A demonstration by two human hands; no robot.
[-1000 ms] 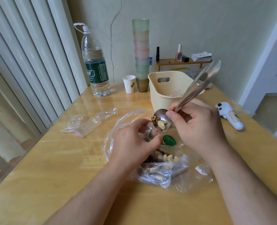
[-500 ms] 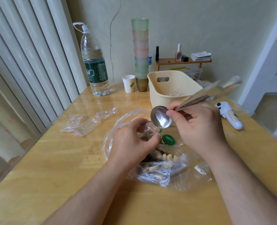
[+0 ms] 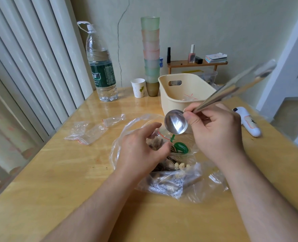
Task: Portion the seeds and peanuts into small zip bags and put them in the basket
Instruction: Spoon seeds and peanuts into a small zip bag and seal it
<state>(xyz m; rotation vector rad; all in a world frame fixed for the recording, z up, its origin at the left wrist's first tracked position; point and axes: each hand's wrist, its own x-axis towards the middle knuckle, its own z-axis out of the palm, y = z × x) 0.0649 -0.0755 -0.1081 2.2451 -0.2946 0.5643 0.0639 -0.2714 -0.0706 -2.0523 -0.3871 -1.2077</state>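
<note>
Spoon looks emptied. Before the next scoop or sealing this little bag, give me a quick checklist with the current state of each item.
1. Spoon bowl empty: ok, nothing shows in it.
2. Right hand has firm hold of the spoon handle: ok, thumb and fingers pinch it near the bowl.
3. Small zip bag held by left hand: ok, fingers curl round it and seeds show inside.
4. Bag mouth open or sealed: cannot tell, the fingers hide most of it.
5. Big clear bag of seeds and peanuts within reach: ok, it lies open under both hands.
6. Cream basket ready: ok, it stands behind the spoon with zip bags already inside.
</note>
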